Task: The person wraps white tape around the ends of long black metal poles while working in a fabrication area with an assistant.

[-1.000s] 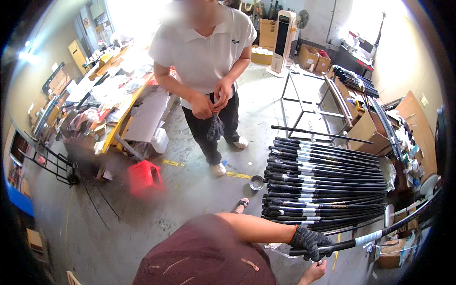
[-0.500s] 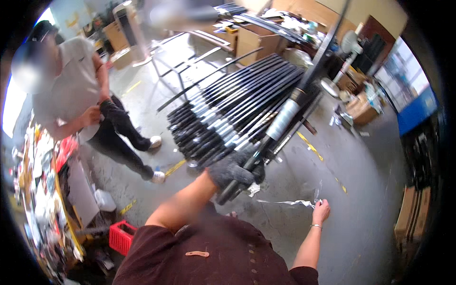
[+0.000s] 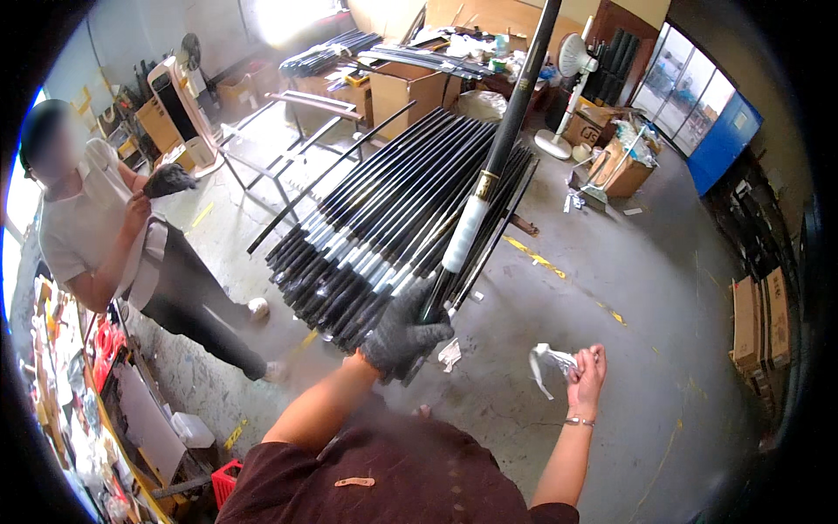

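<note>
My left hand (image 3: 406, 332), in a dark grey knit glove, is wrapped round the thick lower end of a long black fishing rod (image 3: 504, 140). The rod slants up and away past the top of the view. Pale wrapping (image 3: 465, 234) covers a length of it above my glove, with gold trim just beyond. My bare right hand (image 3: 587, 375), apart from the rod, pinches a crumpled strip of whitish film (image 3: 552, 360) that dangles over the floor. Ahead, many similar rods (image 3: 384, 214) lie side by side on a rack, their dark butts toward me.
A person (image 3: 113, 227) stands at the left, handling a dark glove (image 3: 168, 180). Below them is a cluttered bench (image 3: 83, 419) with a red crate (image 3: 227, 483) beside it. A metal frame (image 3: 284, 166), a carton (image 3: 406, 98) and a white fan (image 3: 572, 61) stand farther off.
My view has shifted, and the rod now stands more steeply. My right hand has risen slightly, the film bunched closer to it. The other person's gloved hand has lifted.
</note>
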Tool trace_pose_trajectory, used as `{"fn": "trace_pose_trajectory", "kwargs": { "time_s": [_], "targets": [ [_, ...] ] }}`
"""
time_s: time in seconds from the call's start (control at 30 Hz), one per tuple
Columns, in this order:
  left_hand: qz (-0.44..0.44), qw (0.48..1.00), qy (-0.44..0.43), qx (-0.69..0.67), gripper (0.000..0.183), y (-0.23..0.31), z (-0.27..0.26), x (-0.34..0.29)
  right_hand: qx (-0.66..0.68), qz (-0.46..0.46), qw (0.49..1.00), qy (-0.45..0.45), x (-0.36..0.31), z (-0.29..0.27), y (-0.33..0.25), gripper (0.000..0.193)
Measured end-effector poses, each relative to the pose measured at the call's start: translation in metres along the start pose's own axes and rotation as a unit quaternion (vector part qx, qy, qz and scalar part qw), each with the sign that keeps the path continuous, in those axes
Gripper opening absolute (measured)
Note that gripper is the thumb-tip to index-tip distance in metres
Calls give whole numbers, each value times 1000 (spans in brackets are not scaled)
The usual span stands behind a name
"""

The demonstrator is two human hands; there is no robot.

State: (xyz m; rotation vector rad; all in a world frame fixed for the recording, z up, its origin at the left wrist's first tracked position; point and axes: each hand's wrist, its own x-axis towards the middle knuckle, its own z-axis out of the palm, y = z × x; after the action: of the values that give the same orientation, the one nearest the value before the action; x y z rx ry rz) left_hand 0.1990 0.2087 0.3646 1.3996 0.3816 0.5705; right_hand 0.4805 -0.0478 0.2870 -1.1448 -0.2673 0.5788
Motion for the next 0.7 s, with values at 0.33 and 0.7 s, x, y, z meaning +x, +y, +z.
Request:
{"fn": "trace_pose_trajectory", "kwargs": {
  "time_s": [0.33,0.7],
  "targets": [
    [-44,988,-109,-100,49,35,12,5,-302,-67,937,-164,-25,120,-45,18],
    [46,998,13,41,35,35,46,-10,-401,-235,858,-217,-59,219,-71,14]
  ]
}}
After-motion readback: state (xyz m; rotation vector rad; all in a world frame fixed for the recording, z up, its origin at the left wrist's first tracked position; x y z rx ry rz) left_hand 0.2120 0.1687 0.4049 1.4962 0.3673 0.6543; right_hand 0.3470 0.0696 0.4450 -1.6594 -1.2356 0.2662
